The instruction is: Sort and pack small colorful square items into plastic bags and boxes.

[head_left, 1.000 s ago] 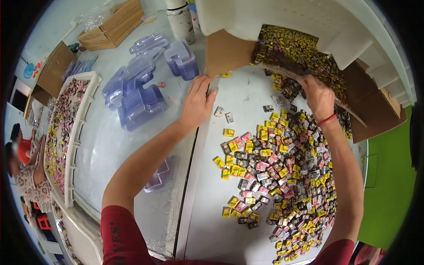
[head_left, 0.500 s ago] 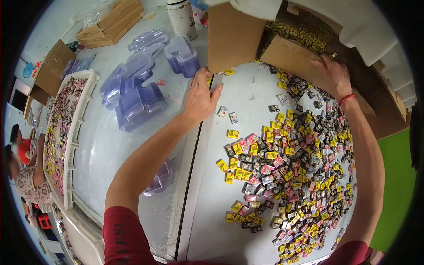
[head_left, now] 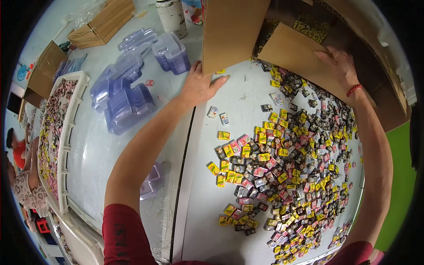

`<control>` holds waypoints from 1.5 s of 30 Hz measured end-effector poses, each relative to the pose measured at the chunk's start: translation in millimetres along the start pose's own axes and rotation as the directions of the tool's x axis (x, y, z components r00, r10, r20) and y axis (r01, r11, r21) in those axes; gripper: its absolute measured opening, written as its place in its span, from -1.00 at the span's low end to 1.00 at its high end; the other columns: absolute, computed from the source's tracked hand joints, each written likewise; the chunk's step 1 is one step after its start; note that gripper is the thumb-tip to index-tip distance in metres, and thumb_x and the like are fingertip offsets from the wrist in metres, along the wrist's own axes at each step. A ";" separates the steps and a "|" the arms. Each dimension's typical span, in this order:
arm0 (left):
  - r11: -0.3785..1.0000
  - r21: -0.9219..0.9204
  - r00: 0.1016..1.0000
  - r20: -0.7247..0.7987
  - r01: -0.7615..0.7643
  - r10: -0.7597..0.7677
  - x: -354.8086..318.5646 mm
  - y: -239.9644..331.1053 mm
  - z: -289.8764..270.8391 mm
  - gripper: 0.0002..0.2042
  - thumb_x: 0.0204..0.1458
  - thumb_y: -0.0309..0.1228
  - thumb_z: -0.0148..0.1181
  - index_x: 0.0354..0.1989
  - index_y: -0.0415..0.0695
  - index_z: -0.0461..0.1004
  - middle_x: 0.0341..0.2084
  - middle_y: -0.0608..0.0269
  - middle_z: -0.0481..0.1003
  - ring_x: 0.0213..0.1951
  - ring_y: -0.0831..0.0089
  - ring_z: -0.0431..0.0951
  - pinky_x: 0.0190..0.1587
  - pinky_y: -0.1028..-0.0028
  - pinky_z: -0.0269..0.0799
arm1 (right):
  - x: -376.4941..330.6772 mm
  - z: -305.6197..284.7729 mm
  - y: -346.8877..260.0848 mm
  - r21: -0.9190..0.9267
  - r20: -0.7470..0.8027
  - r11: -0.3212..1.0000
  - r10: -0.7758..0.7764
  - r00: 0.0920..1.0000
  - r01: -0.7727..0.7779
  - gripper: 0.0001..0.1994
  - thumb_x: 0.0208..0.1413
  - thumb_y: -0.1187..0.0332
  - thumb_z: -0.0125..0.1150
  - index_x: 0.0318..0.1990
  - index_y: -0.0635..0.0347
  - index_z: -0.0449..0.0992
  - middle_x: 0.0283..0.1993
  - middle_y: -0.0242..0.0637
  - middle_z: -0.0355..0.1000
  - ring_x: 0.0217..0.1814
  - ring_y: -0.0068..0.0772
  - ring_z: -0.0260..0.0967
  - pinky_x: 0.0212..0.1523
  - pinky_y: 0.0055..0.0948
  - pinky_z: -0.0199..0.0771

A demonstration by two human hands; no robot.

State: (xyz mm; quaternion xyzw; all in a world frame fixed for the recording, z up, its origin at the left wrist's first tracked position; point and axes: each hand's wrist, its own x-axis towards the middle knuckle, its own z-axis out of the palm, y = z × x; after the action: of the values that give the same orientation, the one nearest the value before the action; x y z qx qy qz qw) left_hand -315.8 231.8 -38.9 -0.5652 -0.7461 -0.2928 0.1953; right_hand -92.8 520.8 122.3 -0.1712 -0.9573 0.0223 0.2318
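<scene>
A large cardboard box lies at the far right, its mouth toward me, with small yellow packets inside. My right hand, wearing a red band, grips the upper edge of the box's front flap; some fingers are hidden. At the lower left corner of its left flap is my left hand, thumb spread sideways, fingertips partly covered by the cardboard. Below the box spreads a heap of small wrapped packets in yellow, black, pink and white. A few packets lie apart, near my left hand.
Clear plastic trays lie stacked on the left, near a worn white bottle. A white crate of small packets stands farther left, with co-workers beyond it. A seam runs along the table. Another cardboard box stands at the back.
The view has shifted, so the table's things sit farther left. The box's mouth has changed angle, and fewer packets show inside. Both hands stay at the flaps.
</scene>
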 end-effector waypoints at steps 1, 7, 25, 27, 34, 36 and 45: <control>0.998 -0.061 0.999 -0.026 -0.035 0.034 -1.6 1.1 -0.5 -0.54 0.03 -0.15 0.17 -0.01 -0.25 0.38 -0.07 -0.11 0.40 -0.02 -0.07 0.36 0.11 0.17 0.20 | 4.7 -5.2 -4.6 0.000 0.000 1.000 -0.004 1.000 0.004 -0.67 0.13 0.14 0.17 -0.21 0.30 0.51 -0.47 -0.07 0.40 -0.46 -0.26 0.29 -0.31 -0.38 0.34; 0.951 -0.309 0.974 0.208 -0.020 0.088 -15.3 51.3 -32.2 -0.65 0.09 -0.22 0.12 -0.10 -0.27 0.44 -0.07 -0.07 0.43 0.04 0.00 0.38 0.12 0.16 0.26 | 18.7 -20.0 1.1 0.012 -0.037 0.998 -0.054 0.998 0.054 -0.66 0.11 0.11 0.19 -0.24 0.27 0.52 -0.58 -0.14 0.21 -0.54 -0.47 0.09 -0.42 -0.40 0.28; 0.995 -0.036 0.964 0.252 0.091 -0.080 115.6 -23.7 88.8 -0.47 0.13 0.06 -0.06 0.13 -0.06 0.35 0.11 0.02 0.34 0.16 0.08 0.30 0.17 0.22 0.23 | 31.9 -49.8 -1.8 -0.145 0.044 0.989 0.014 0.999 -0.007 -0.67 0.09 0.11 0.21 -0.28 0.26 0.50 -0.53 -0.14 0.33 -0.51 -0.40 0.28 -0.42 -0.42 0.32; 0.975 -0.154 0.915 0.395 0.159 -0.086 127.7 1.5 90.5 -0.47 0.12 0.07 -0.06 0.09 -0.07 0.39 0.08 0.03 0.37 0.13 0.09 0.33 0.16 0.22 0.25 | 31.5 -61.0 -20.7 -0.140 0.043 0.989 0.061 0.997 -0.055 -0.66 0.04 0.11 0.25 -0.33 0.28 0.52 -0.51 -0.06 0.38 -0.49 -0.28 0.37 -0.43 -0.33 0.36; 0.826 -0.498 0.835 0.309 -0.265 0.455 89.3 97.8 92.5 -0.52 0.19 -0.01 -0.14 0.09 -0.11 0.40 0.05 0.04 0.40 0.11 0.15 0.37 0.16 0.26 0.26 | 29.9 -55.7 -0.4 -0.158 -0.007 0.987 0.010 1.000 -0.011 -0.69 0.01 0.16 0.27 -0.40 0.29 0.53 -0.51 -0.01 0.43 -0.47 -0.11 0.45 -0.45 -0.28 0.40; 0.775 -0.588 0.773 0.374 -0.230 0.513 86.1 103.3 92.1 -0.46 0.20 0.05 -0.21 0.15 -0.10 0.35 0.08 0.07 0.38 0.16 0.16 0.33 0.21 0.29 0.21 | 27.6 -50.7 3.9 -0.168 -0.044 0.984 -0.069 0.997 0.060 -0.70 0.01 0.17 0.27 -0.40 0.30 0.53 -0.51 -0.01 0.43 -0.47 -0.10 0.45 -0.45 -0.28 0.40; 0.979 -0.168 0.951 0.305 0.113 -0.057 145.1 36.5 141.9 -0.42 0.18 0.04 -0.18 0.24 -0.13 0.20 0.20 0.03 0.25 0.23 0.08 0.21 0.25 0.23 0.12 | 12.9 -56.6 -6.1 -0.039 0.002 0.999 -0.035 0.999 0.035 -0.70 0.01 0.17 0.26 -0.42 0.30 0.51 -0.48 0.01 0.44 -0.42 0.01 0.44 -0.40 -0.22 0.41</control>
State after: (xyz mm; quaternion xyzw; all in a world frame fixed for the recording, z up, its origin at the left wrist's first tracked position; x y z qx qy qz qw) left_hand -316.5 437.8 -47.4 -0.5857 -0.7606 -0.2797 0.0148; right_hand -79.9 517.3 179.1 -0.1588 -0.9606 -0.0003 0.2281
